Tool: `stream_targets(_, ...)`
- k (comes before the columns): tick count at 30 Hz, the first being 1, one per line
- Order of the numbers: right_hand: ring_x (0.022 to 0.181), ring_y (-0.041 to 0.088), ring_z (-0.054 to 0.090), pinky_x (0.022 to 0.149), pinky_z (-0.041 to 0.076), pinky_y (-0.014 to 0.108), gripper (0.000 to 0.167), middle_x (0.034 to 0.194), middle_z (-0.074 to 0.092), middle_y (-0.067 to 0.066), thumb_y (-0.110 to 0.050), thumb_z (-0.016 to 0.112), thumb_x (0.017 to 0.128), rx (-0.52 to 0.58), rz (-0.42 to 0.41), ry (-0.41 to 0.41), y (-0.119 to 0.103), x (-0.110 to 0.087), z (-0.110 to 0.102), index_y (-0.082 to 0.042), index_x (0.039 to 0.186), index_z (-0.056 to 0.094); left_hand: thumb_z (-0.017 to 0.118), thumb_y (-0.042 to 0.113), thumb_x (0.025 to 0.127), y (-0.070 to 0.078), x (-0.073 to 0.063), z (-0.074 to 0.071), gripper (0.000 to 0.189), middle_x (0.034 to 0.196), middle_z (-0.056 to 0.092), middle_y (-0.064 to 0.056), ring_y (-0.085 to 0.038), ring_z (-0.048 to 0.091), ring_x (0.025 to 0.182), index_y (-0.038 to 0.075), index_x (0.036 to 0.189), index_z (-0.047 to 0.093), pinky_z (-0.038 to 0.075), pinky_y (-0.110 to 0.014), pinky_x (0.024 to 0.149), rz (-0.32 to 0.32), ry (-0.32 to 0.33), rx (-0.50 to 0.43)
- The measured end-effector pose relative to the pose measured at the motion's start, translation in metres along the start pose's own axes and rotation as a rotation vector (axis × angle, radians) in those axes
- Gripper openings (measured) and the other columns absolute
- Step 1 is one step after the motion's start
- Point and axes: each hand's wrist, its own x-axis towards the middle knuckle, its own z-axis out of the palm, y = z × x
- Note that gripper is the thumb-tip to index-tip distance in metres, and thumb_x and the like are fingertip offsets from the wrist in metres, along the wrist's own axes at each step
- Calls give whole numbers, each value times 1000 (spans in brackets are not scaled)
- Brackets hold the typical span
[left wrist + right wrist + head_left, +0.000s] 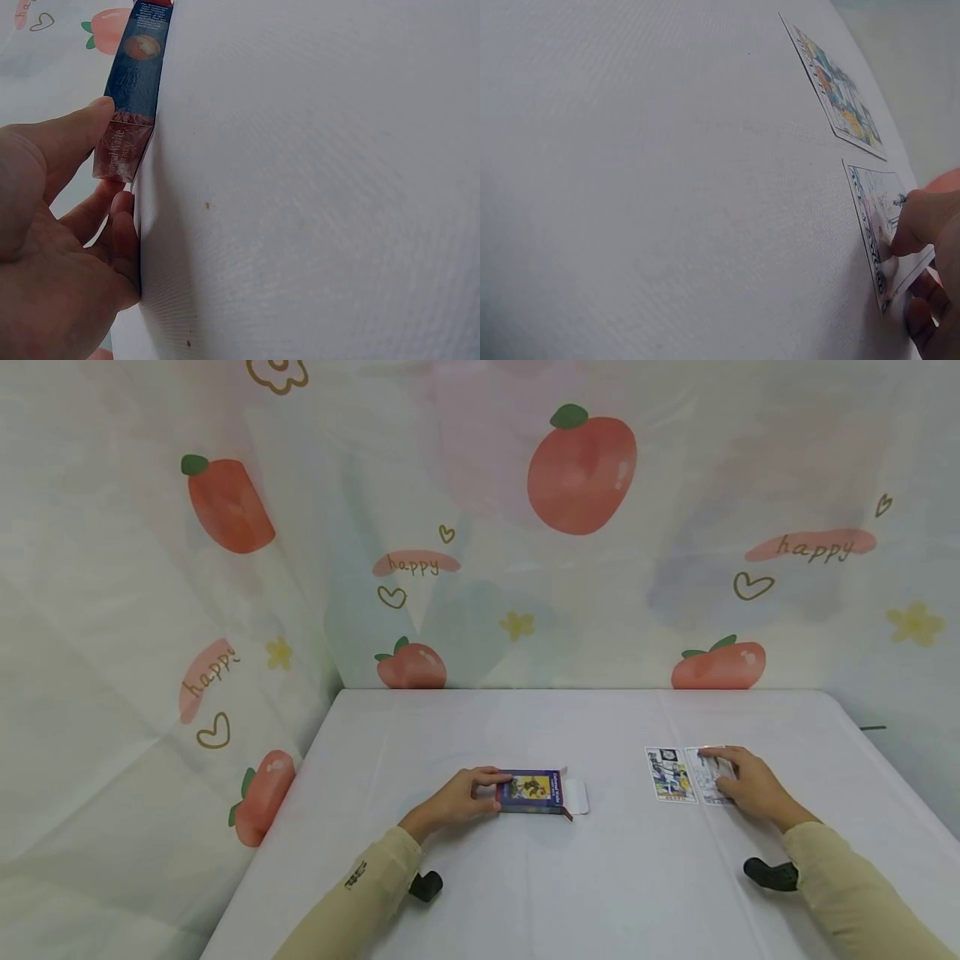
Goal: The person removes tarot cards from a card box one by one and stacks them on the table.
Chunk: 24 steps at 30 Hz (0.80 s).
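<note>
In the head view my left hand (455, 799) grips the left end of a blue tarot card box (531, 791) lying on the table. The box's white flap (576, 797) sticks out open at the right. The left wrist view shows the thumb on one edge of the box (136, 84) and fingers at the other. Farther right, my right hand (759, 789) holds a pale tarot card (703, 774) at its edges, thumb on it in the right wrist view; the hand hides part of it. Just left of that card lies a colourful tarot card (671, 775), face up and untouched.
A white cloth covers the table (525, 885). Behind and to the left hangs a curtain (480, 468) printed with fruit and "happy". Black curved pieces (771, 875) stick out at both wrists, below the sleeves.
</note>
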Motion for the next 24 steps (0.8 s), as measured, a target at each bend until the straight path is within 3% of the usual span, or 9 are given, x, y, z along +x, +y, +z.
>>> stream_targets(8, 133, 66, 31, 104, 31, 77, 53, 144, 35, 45, 3, 54, 86, 15, -1, -5, 0, 0, 0, 9, 139, 50, 73, 16, 94, -1, 1, 0, 50, 157, 46, -13, -36, 34, 152, 21, 142, 61, 34, -54, 122, 3, 1, 4)
stream_targets(11, 125, 61, 41, 100, 39, 73, 54, 140, 40, 44, 1, 55, 86, 10, 10, -5, 2, 0, -1, 8, 139, 51, 73, 15, 94, -1, 0, 0, 50, 157, 46, -14, -36, 34, 151, 20, 142, 61, 34, -53, 121, 8, 1, -2)
stream_targets(14, 107, 47, 49, 82, 52, 49, 55, 132, 45, 40, 0, 56, 86, 22, 38, -6, 4, 1, -4, 8, 140, 51, 73, 15, 94, -2, 1, 0, 50, 156, 47, -15, -37, 35, 151, 19, 142, 61, 34, -54, 121, 17, -1, 4)
stream_targets(16, 100, 39, 47, 70, 47, 34, 56, 132, 45, 38, -1, 55, 87, 61, 78, -18, 5, 1, -8, 8, 143, 49, 73, 15, 94, -2, 1, 1, 50, 156, 48, -15, -37, 36, 150, 19, 142, 61, 34, -54, 121, 19, -2, 8)
stream_targets(19, 106, 41, 48, 68, 44, 23, 58, 144, 38, 41, -4, 51, 91, 141, 141, -38, 2, 1, -14, 5, 148, 44, 73, 15, 93, -2, 1, 1, 50, 156, 48, -14, -36, 36, 150, 20, 142, 61, 34, -54, 121, 15, -2, 14)
stream_targets(21, 115, 47, 46, 77, 49, 29, 59, 151, 30, 42, -6, 48, 94, 204, 170, -58, -2, 1, -19, 3, 152, 38, 73, 15, 93, -2, 1, 1, 51, 156, 48, -13, -36, 36, 151, 20, 142, 61, 35, -53, 121, 16, -2, 6)
stream_targets(24, 132, 54, 36, 96, 48, 51, 60, 157, 21, 42, -7, 46, 97, 276, 168, -82, -10, 1, -24, 2, 154, 33, 73, 14, 93, -3, 2, 1, 51, 157, 47, -12, -35, 35, 151, 20, 142, 61, 36, -52, 121, 17, -2, -8)
